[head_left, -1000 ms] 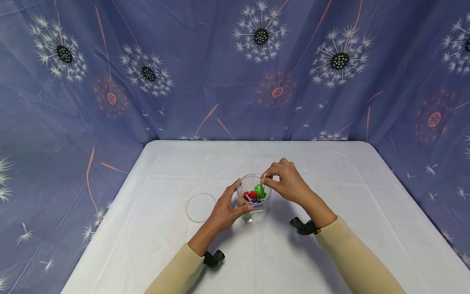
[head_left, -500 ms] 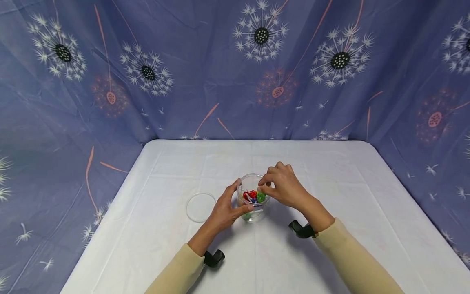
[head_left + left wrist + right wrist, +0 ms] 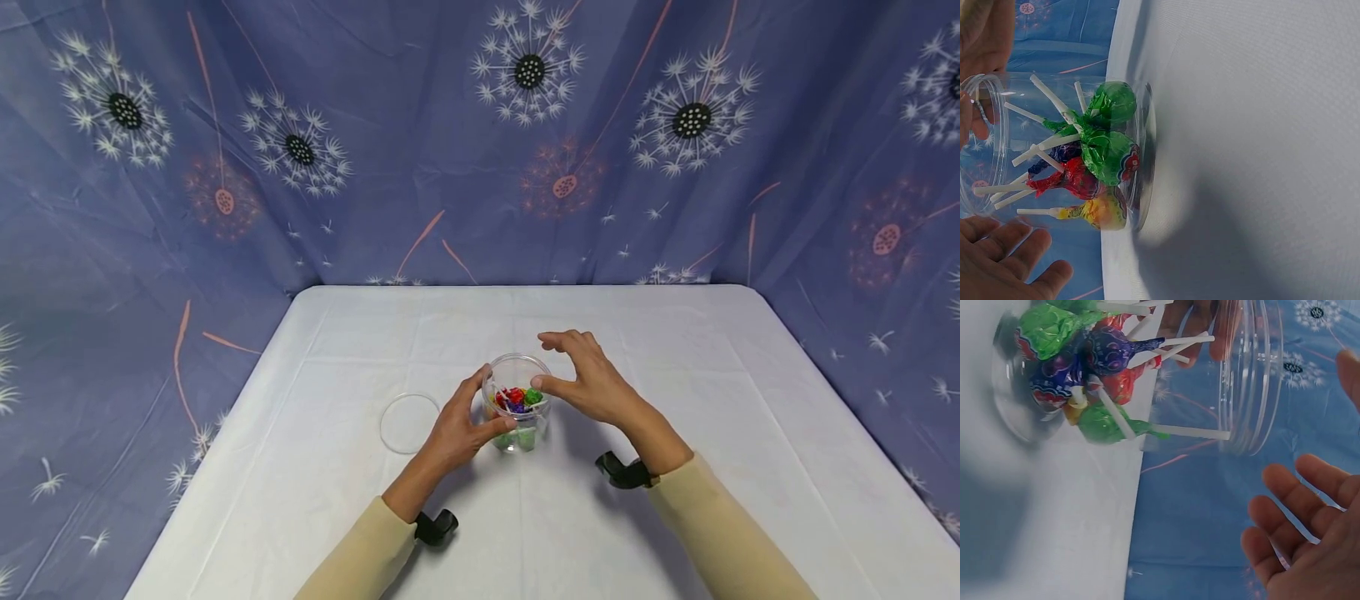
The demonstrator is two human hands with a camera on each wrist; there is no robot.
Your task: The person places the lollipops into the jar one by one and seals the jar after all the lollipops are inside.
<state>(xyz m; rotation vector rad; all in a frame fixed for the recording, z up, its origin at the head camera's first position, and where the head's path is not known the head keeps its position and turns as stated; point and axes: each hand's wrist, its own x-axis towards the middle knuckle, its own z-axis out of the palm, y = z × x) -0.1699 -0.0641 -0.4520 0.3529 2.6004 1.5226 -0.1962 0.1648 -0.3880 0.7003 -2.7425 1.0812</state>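
A clear plastic jar stands upright on the table, with several wrapped lollipops inside. Their wrappers are green, red, purple and yellow, and white sticks poke upward, as the left wrist view shows. My left hand holds the jar from its left side, thumb at the front and fingers toward the back. On the right, my right hand hovers at the jar's rim with thumb and fingers spread apart, holding nothing. In the right wrist view a green lollipop leans against the near wall, its stick reaching toward the rim.
A clear round lid lies flat on the white-covered table to the left of the jar. Behind the table hangs a blue curtain with dandelion prints. Each wrist carries a black mount.
My right hand has lowered a green lollipop into the jar and let go of it. Its fingers have spread and lifted off, while my left hand keeps its hold on the jar.
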